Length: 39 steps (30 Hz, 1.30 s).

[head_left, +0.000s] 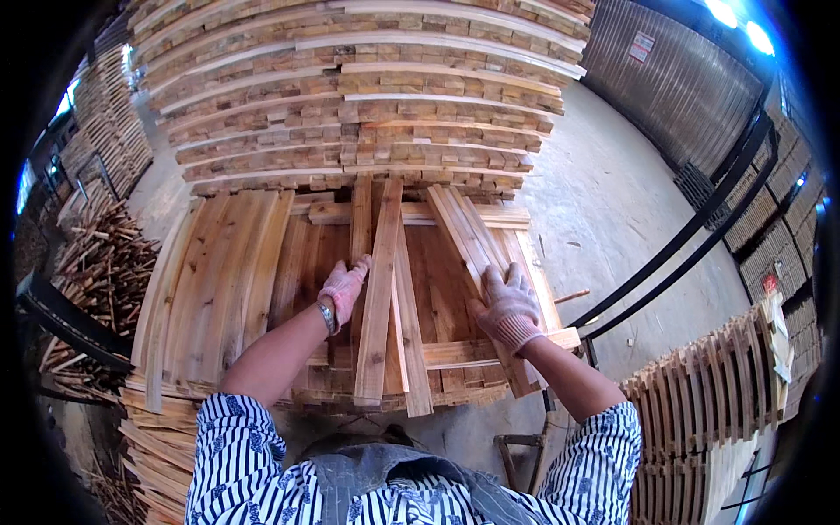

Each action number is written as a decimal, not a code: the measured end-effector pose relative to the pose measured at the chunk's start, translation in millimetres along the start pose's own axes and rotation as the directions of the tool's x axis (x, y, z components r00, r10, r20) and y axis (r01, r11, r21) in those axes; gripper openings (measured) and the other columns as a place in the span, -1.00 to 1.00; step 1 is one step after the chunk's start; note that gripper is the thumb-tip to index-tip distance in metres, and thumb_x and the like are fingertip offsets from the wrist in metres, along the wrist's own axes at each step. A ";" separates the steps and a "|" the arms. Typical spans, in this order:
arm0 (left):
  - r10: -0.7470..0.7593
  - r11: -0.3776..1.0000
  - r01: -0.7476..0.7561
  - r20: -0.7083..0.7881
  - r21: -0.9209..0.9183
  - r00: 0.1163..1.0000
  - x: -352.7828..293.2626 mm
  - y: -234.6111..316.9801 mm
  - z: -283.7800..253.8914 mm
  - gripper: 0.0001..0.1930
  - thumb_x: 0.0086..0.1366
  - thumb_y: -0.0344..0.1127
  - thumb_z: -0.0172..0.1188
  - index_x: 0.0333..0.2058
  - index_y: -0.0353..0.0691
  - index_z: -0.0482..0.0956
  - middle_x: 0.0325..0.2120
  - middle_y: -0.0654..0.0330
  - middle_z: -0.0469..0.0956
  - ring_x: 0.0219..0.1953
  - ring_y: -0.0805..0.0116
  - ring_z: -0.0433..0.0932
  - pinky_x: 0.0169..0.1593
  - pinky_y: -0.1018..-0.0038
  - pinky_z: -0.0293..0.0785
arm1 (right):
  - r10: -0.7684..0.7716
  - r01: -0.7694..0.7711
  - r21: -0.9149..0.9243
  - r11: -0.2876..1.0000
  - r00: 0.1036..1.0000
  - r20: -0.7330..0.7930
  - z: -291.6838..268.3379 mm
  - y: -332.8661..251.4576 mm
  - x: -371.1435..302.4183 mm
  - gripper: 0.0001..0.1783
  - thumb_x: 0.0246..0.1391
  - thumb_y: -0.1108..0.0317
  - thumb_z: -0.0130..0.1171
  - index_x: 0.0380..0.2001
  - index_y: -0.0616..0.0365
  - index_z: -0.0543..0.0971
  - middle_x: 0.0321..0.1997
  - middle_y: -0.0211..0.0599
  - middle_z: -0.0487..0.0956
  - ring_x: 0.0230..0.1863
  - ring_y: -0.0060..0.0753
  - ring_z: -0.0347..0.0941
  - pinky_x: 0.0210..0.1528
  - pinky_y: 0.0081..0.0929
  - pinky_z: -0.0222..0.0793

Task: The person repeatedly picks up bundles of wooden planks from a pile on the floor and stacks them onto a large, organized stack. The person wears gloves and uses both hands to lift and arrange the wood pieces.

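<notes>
Seemingly mid-arranging, the left hand (345, 290) at eight o'clock sits at the loose boards (379, 302) nearer centre, the right hand (510, 308) at four lies across slanted boards (466, 234) — whether either grips, I cannot tell — and shifting them likely calls for firm edge holds.

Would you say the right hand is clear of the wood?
No, the gloved right hand rests on top of the slanted boards.

Planks (379, 297) before lumber stack (350, 109), stick pile (103, 271) at left, slats (700, 385) at right
</notes>
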<state>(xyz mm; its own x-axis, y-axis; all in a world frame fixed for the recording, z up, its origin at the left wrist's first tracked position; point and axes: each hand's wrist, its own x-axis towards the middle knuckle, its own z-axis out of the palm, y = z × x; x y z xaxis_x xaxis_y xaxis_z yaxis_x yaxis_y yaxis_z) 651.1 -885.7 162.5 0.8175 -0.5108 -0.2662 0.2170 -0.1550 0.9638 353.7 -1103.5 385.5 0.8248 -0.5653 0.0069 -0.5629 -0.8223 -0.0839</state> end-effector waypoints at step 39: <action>0.405 -0.072 -0.183 0.196 0.980 0.893 -135.2 130.2 -146.1 -0.35 0.44 0.10 -0.24 0.30 -0.28 0.25 0.33 -0.09 0.23 0.38 -0.08 0.12 0.42 0.07 -0.06 | -0.102 -0.025 0.671 0.741 0.983 0.150 81.2 -283.2 41.9 0.07 0.01 0.04 0.29 0.45 0.12 -0.05 0.41 0.30 0.14 0.37 0.21 0.24 0.34 -0.20 0.26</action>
<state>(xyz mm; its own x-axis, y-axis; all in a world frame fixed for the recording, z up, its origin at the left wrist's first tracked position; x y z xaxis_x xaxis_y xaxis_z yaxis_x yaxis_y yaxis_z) 646.7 -713.3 326.3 0.7131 -0.6849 0.1497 -0.6883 -0.7245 -0.0361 552.0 -889.0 328.6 0.8768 -0.4619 -0.1341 -0.4023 -0.5516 -0.7306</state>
